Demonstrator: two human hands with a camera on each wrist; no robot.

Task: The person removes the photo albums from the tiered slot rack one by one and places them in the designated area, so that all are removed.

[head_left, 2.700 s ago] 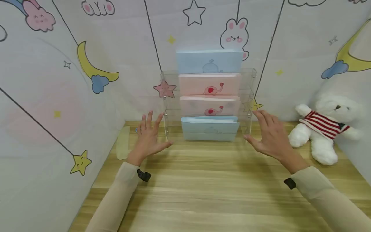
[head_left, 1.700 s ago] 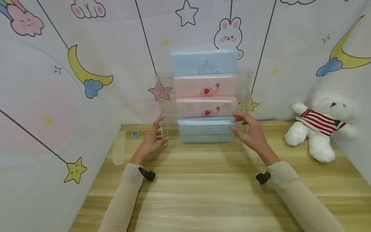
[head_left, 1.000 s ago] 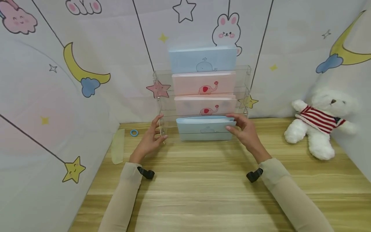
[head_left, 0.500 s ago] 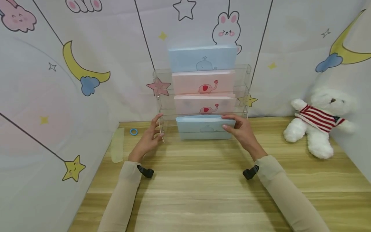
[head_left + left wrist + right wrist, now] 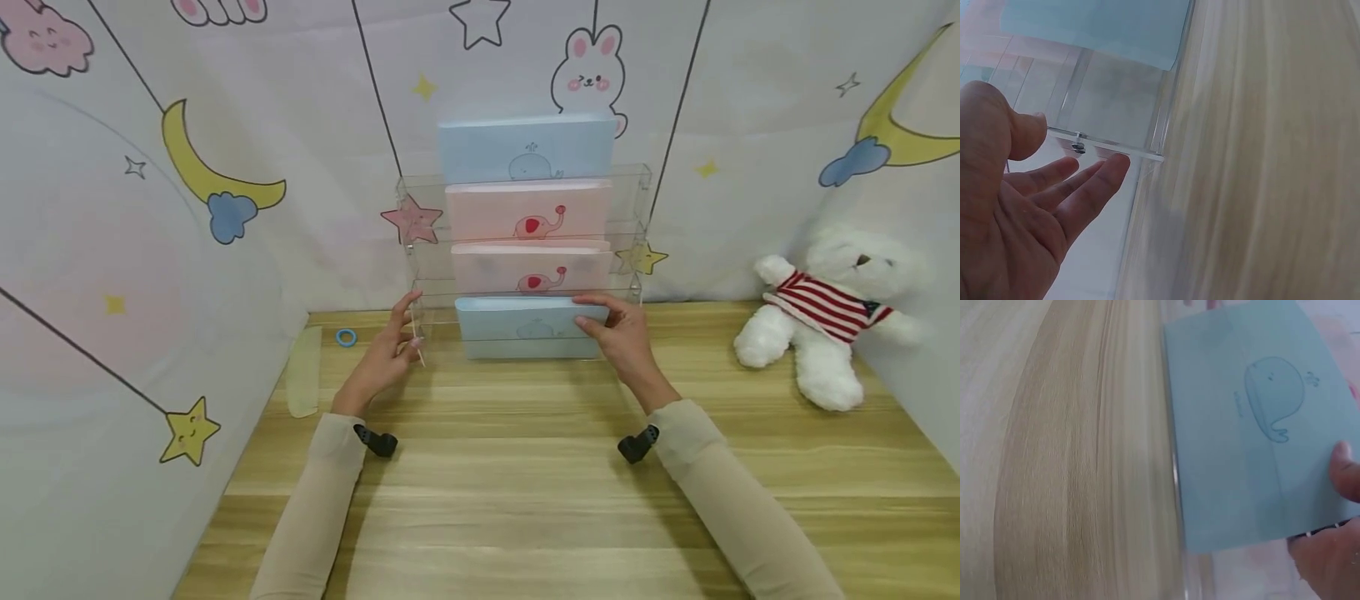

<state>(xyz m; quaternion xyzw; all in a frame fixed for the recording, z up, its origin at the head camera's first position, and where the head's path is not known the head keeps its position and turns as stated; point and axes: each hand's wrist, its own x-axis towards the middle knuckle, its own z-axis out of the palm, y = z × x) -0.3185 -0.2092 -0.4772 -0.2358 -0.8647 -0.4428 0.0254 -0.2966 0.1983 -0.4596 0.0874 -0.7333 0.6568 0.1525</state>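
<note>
1. Head: the right hand (image 5: 624,337) pinches the lowest blue folder (image 5: 517,327) at its right end, in the front tier of the clear rack (image 5: 435,267); the left hand (image 5: 381,358) holds the rack's side.
2. Left wrist: thumb and bent fingers meet the panel's edge, apparently steadying it.
3. Right wrist: thumb on the folder's face; handling it seems the step, the next move calling for a steady grip.

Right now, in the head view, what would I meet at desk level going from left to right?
By their middles: pale yellowish flat strip, small blue ring, left grip, lowest light-blue rectangular whale-print packet, right grip, white plush bear in red-striped shirt.
</note>
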